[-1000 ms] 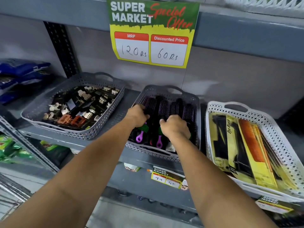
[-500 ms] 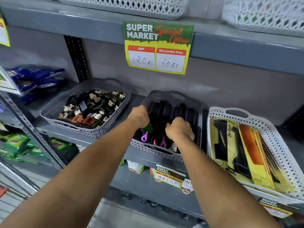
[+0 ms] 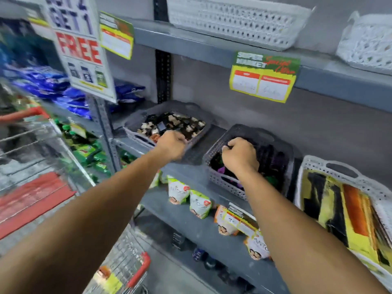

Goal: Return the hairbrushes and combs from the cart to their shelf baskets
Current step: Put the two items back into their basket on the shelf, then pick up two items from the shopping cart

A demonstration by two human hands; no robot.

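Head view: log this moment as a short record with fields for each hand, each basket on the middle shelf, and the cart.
left hand: closed fist in front of the hair-clip basket, nothing visible in its grip
right hand: in the hairbrush basket, fingers curled on dark brushes
comb basket: white, rightmost, holds carded combs
cart: bottom left, red trim, contents blurred
image: motion-blurred

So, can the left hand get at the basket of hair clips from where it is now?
Probably yes. The left hand, curled loosely, sits at the near right corner of the grey basket of hair clips, whose top is open. Nothing lies between them. The right hand is in the hairbrush basket.
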